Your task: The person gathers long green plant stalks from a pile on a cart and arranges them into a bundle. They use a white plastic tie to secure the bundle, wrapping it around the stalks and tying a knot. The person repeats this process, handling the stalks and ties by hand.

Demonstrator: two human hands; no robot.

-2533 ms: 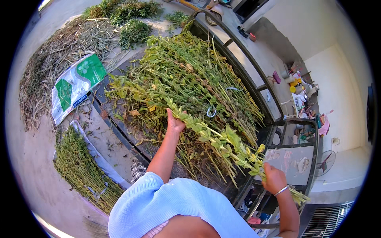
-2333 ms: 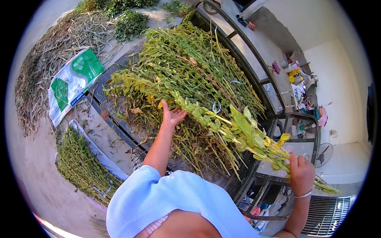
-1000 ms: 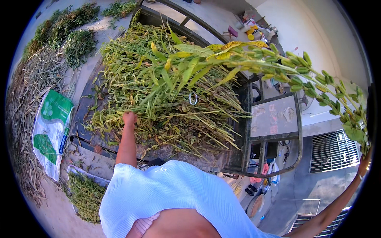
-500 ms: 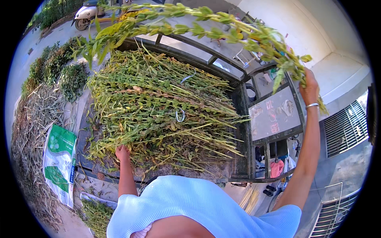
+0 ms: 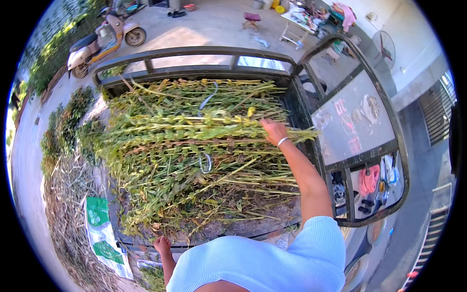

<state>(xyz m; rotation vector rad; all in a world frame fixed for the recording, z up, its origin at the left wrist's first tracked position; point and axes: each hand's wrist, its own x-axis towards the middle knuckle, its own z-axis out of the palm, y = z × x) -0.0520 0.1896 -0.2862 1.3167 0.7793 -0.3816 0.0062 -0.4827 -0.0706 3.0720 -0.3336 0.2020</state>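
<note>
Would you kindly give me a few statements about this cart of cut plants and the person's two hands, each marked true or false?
1. The right hand rests on a leafy stalk bundle lying across the plant pile. True.
2. The left hand is raised above the pile. False: it is low, at the cart bed's near edge.
3. A scooter stands beyond the cart. True.
4. The right wrist is bare. False: it wears a bangle.

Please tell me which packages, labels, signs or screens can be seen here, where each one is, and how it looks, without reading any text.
Green and white printed sack: flat on the ground, lower left, beside the cart's edge; long rectangle.
Cab roof panel: right of the plant load; grey, with faded pinkish-red and white marks.
No screens visible.
</note>
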